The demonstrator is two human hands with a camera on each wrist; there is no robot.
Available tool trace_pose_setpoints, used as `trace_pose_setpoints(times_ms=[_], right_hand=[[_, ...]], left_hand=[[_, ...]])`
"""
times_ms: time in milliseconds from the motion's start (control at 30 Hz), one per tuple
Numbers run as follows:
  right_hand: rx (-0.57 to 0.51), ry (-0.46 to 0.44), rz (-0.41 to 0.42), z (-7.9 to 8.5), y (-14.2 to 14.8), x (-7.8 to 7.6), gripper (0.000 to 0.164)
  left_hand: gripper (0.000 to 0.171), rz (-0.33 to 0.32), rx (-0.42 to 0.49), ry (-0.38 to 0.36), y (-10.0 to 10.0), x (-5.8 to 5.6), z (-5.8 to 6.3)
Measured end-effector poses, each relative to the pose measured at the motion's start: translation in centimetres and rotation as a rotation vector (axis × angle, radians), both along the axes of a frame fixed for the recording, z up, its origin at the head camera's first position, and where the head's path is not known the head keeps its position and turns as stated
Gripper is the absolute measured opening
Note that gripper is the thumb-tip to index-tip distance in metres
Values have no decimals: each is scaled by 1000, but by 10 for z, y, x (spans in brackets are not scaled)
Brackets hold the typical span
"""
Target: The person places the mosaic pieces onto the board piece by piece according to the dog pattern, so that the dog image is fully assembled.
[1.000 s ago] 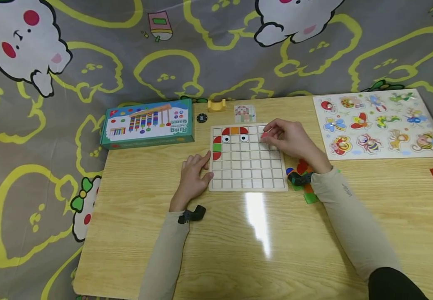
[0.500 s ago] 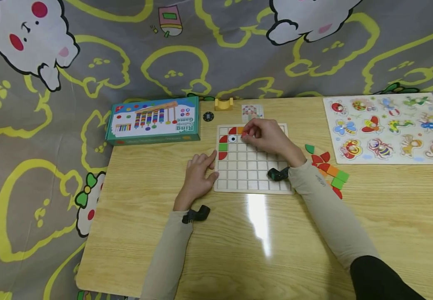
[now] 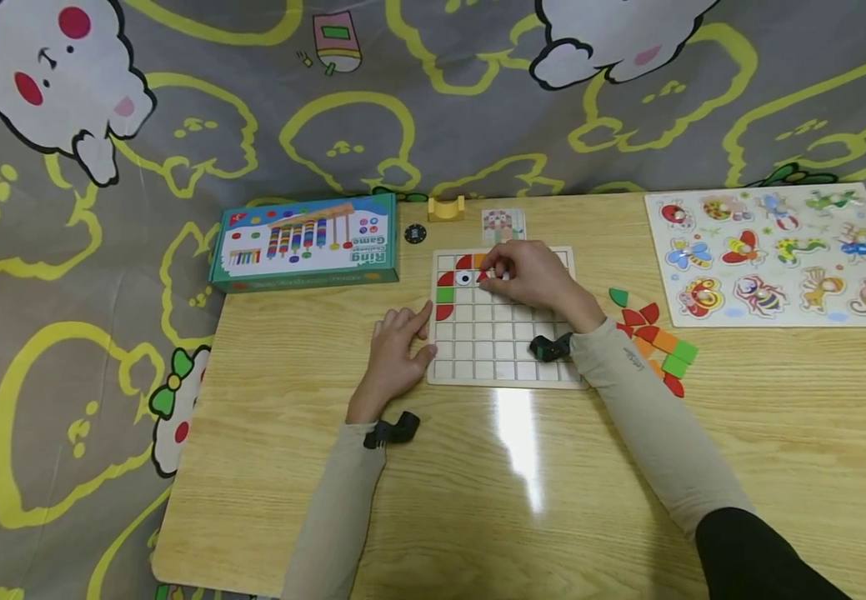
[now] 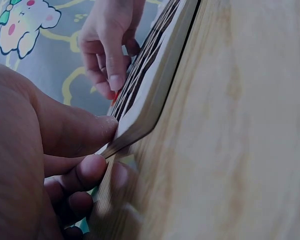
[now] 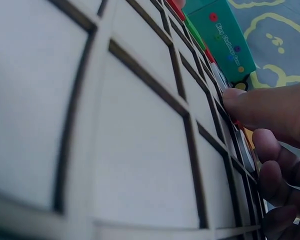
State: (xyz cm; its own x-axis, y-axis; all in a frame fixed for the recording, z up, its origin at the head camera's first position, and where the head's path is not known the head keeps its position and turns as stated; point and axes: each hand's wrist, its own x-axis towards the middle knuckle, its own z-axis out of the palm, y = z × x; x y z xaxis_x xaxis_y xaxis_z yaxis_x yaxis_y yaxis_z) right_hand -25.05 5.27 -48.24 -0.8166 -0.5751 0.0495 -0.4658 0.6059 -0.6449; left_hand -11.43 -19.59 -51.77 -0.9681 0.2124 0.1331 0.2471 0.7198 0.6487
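Note:
In the head view a pale grid board lies flat on the table. My right hand is over its upper rows, with thumb and fingers pinching a small red piece, mostly covered by the fingertips. Red pieces, a green square and an eye tile sit in the upper left cells; a second eye tile is partly hidden behind my right hand. My left hand touches the board's left edge with thumb and forefinger. In the left wrist view, that thumb rests at the board's corner.
Loose red, orange and green pieces lie right of the board. Behind it stand a pattern card, a yellow block and a black disc. A game box lies left, an insect puzzle board right.
My right hand has moved left over the board with the red piece, from the right columns to beside the first eye tile. My left hand stays at the edge. The head view has shifted slightly.

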Motion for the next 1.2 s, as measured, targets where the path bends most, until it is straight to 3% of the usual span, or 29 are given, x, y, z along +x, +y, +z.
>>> trace_pose_setpoints(times_ms=[533, 700, 833, 1067, 1200], right_hand=[[21, -13, 4, -3, 1, -1, 18], [-54, -8, 10, 0, 8, 1, 22], [-93, -3, -29, 8, 34, 5, 23], [-27, 32, -180, 14, 102, 15, 16], [5, 39, -224, 17, 139, 24, 16]], left_hand=[[66, 8, -8, 2, 1, -1, 0], [66, 6, -13, 6, 0, 0, -1], [66, 8, -20, -1, 3, 1, -2], [66, 7, -7, 0, 4, 1, -2], [67, 5, -3, -2, 3, 1, -1]])
